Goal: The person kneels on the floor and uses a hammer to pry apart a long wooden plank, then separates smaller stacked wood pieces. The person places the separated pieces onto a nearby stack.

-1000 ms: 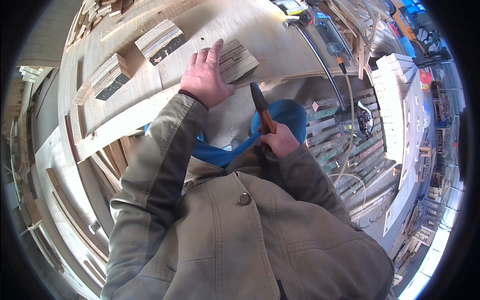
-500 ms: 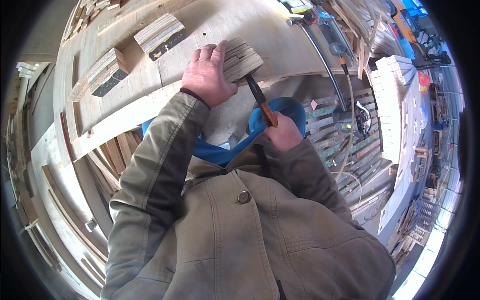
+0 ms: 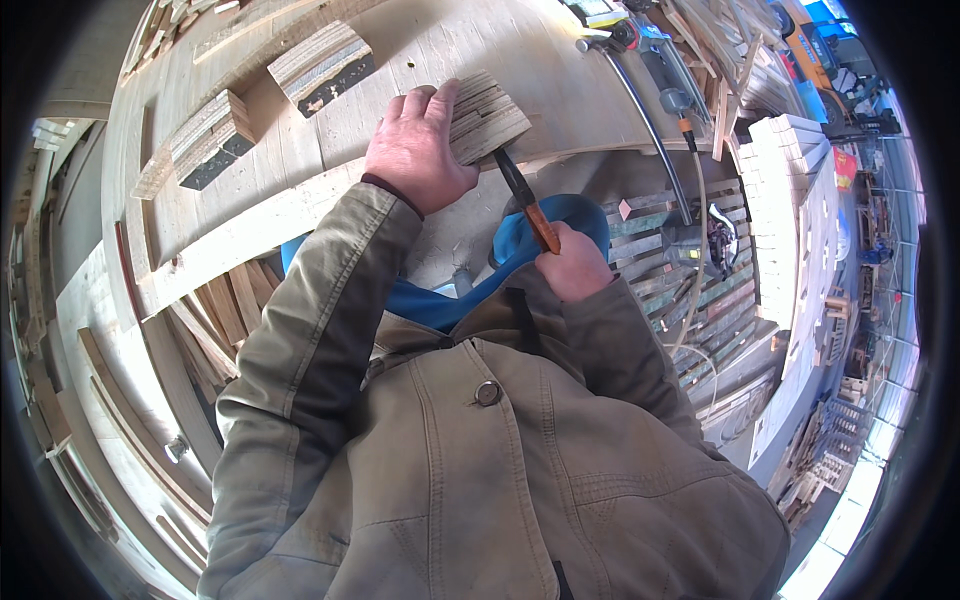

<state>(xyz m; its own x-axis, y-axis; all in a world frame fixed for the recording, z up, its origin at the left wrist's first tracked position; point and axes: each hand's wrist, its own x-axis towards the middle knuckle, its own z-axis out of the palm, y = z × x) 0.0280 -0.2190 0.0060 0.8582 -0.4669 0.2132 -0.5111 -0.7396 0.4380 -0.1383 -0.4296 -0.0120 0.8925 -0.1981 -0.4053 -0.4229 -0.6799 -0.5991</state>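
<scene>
Dark end of the brown-handled tool [image 3: 528, 200] has come up to the layered wood block [image 3: 490, 112] since approx 1 sec ago, when it sat just short of it; now it looks to meet the block's near R corner, tho contact is hard to confirm at this angle. Block lies at the surface's [image 3: 335, 150] near edge, R of centre. L of the hands [image 3: 415, 150]: partly open, fingers together over block's L end, thumb toward near edge; can't tell if it's gripping or just resting. R of the hands [image 3: 577, 265]: closed round the tool's handle, below the near edge. Two more dark-sided wood blocks [image 3: 320, 68] sit apart toward the surface's L edge. Metal bar [image 3: 650, 132] sticks out past the near edge nr R corner, w/ slatted pallet wood [image 3: 660, 272] below.
</scene>
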